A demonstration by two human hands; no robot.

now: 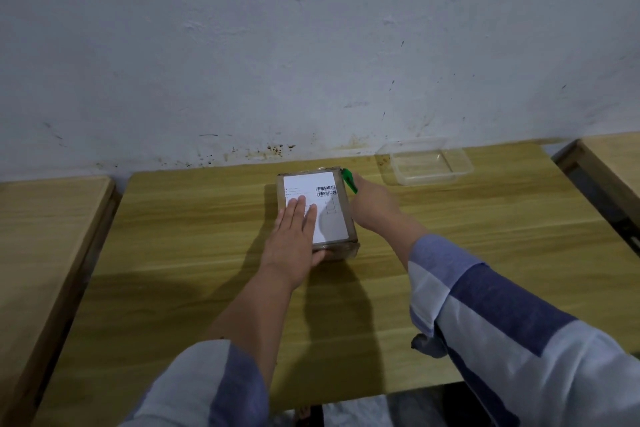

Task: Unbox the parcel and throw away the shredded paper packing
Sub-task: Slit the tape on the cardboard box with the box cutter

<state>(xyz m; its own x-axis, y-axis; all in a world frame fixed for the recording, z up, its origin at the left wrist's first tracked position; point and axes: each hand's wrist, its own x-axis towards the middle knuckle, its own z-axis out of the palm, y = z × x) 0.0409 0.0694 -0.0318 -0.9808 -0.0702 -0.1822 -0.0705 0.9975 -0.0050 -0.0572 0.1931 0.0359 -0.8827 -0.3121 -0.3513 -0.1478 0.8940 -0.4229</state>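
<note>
Head view shows the parcel (317,213), a small taped cardboard box with a white shipping label on top, lying flat near the middle of the wooden table (194,253), toward the wall side. It is still sealed, so I judge the tape has yet to be cut through. The left hand (294,236) lies flat on the label with straight fingers, pressing the box down. The right hand (372,206) is curled round a green cutter (349,180) at the box's far right edge (the blade tip itself is too small to make out). A clear plastic tray (429,163) sits well apart, to the right by the wall.

The likely trouble: the cutter could slip along glossy tape toward the pressing fingers, or bite too deep and nick the contents. Both forearms reach forward, the right wrist bent inward.
</note>
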